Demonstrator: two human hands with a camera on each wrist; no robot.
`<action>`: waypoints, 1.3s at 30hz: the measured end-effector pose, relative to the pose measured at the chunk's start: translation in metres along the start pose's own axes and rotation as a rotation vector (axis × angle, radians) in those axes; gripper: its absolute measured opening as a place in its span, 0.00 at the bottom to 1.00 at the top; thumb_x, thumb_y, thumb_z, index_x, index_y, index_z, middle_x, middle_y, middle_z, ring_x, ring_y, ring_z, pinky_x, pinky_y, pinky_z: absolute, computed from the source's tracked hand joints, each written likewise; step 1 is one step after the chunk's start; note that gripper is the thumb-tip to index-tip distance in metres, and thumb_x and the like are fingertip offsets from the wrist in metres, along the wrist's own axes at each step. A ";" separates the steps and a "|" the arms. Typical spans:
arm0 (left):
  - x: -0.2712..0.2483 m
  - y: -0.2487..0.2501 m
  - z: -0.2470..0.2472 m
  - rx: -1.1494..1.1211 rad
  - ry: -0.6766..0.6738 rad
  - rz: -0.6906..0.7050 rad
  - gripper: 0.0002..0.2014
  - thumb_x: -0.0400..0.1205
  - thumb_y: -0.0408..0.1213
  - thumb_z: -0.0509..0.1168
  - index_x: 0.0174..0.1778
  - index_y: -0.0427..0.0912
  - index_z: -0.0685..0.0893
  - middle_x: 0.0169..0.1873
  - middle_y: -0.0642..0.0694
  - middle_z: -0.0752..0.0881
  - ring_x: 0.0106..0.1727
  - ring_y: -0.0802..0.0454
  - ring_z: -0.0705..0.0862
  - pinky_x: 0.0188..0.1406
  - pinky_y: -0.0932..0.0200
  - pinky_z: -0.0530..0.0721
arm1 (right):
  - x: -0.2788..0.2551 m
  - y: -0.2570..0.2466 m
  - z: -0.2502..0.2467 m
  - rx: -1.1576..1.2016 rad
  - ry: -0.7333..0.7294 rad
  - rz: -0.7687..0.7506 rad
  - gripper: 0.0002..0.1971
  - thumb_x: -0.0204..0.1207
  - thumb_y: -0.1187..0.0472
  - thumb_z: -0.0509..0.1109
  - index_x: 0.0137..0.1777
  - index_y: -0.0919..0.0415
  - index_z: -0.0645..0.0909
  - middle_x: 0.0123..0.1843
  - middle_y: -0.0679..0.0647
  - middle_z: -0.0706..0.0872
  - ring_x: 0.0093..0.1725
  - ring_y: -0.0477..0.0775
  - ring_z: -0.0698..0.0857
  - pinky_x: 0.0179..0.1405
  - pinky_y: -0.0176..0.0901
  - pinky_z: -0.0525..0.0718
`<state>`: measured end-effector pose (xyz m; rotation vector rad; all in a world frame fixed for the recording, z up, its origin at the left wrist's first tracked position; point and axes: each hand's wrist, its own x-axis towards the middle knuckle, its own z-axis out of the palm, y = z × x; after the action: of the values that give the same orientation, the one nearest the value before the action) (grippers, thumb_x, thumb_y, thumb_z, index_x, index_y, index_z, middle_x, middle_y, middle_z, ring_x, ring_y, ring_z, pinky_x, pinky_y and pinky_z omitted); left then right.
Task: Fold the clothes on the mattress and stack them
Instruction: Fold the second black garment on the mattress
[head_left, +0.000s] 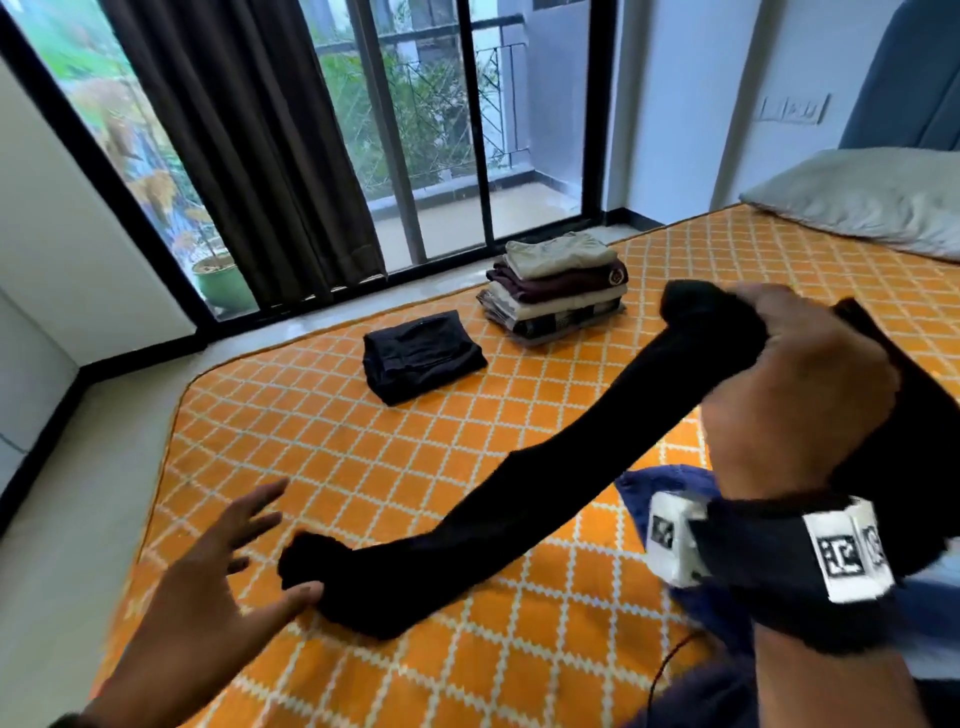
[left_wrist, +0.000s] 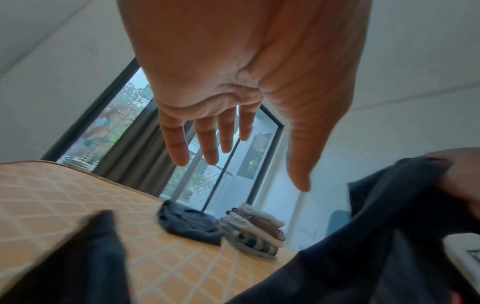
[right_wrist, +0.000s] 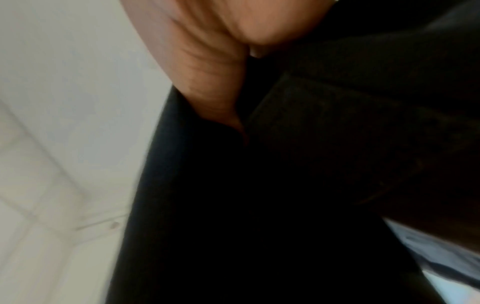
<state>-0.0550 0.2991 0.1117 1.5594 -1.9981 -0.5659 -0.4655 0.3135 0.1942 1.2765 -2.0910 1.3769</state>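
A long black garment (head_left: 530, 483) stretches across the orange patterned mattress (head_left: 332, 436). My right hand (head_left: 795, 384) grips its upper end, lifted above the mattress at the right; the right wrist view shows dark cloth (right_wrist: 285, 185) filling the frame under curled fingers (right_wrist: 207, 72). The garment's lower end lies bunched on the mattress. My left hand (head_left: 244, 551) hovers beside that end with fingers spread, its thumb touching the cloth. In the left wrist view the left hand (left_wrist: 233, 127) is spread and holds nothing. A stack of folded clothes (head_left: 558, 283) and a folded black piece (head_left: 421, 356) lie further away.
A blue cloth (head_left: 675, 488) lies on the mattress under my right wrist. A grey pillow (head_left: 857, 200) sits at the far right. Beyond the mattress edge are floor, a dark curtain (head_left: 244, 156) and a glass balcony door (head_left: 426, 130).
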 end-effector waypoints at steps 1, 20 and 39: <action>0.002 0.019 0.006 -0.060 0.014 0.028 0.52 0.62 0.49 0.89 0.81 0.71 0.70 0.72 0.73 0.79 0.72 0.73 0.79 0.61 0.53 0.83 | -0.006 -0.009 -0.001 0.038 0.001 -0.038 0.20 0.72 0.65 0.77 0.65 0.53 0.89 0.55 0.58 0.93 0.53 0.69 0.91 0.49 0.58 0.88; 0.005 -0.001 0.051 -0.518 0.350 -0.264 0.15 0.76 0.18 0.68 0.52 0.39 0.89 0.46 0.37 0.92 0.49 0.37 0.89 0.54 0.34 0.87 | -0.120 -0.041 0.099 -0.057 -1.349 -0.535 0.60 0.50 0.24 0.82 0.83 0.39 0.64 0.75 0.46 0.80 0.73 0.57 0.80 0.72 0.59 0.80; -0.018 0.043 0.089 0.469 0.127 0.149 0.47 0.62 0.56 0.73 0.82 0.52 0.73 0.70 0.49 0.79 0.70 0.45 0.79 0.65 0.44 0.78 | -0.130 -0.049 0.118 1.140 -1.387 0.255 0.16 0.81 0.56 0.77 0.67 0.44 0.86 0.37 0.73 0.84 0.36 0.59 0.80 0.36 0.48 0.78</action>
<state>-0.1405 0.3268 0.0678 1.6340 -2.2270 0.0707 -0.3327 0.2710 0.0778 3.2185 -2.0536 2.3220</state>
